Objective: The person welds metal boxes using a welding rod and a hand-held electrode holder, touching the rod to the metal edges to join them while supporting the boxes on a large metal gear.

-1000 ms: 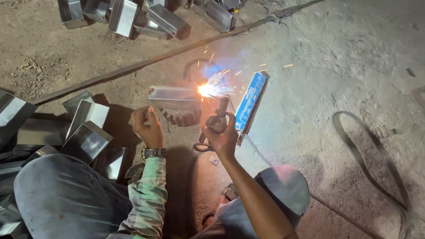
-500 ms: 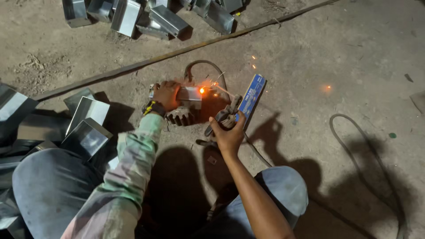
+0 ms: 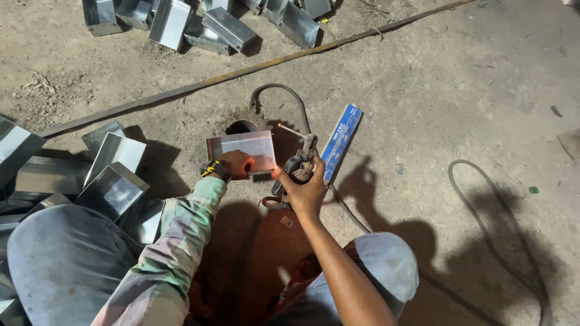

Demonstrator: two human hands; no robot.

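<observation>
The shiny rectangular sheet-metal box (image 3: 243, 151) sits just ahead of the left hand (image 3: 237, 164). The right hand (image 3: 305, 192) lies right of it, with the flat blue cardboard packet (image 3: 341, 142) just beyond. Stacked silvery metal boxes (image 3: 112, 175) lie left of both hands; a long rusty steel rod (image 3: 241, 73) crosses the dirt floor (image 3: 459, 90) farther ahead.

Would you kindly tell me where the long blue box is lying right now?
In the head view, the long blue box lies on the dirt floor just right of centre, beside the right hand and the electrode holder.
</observation>
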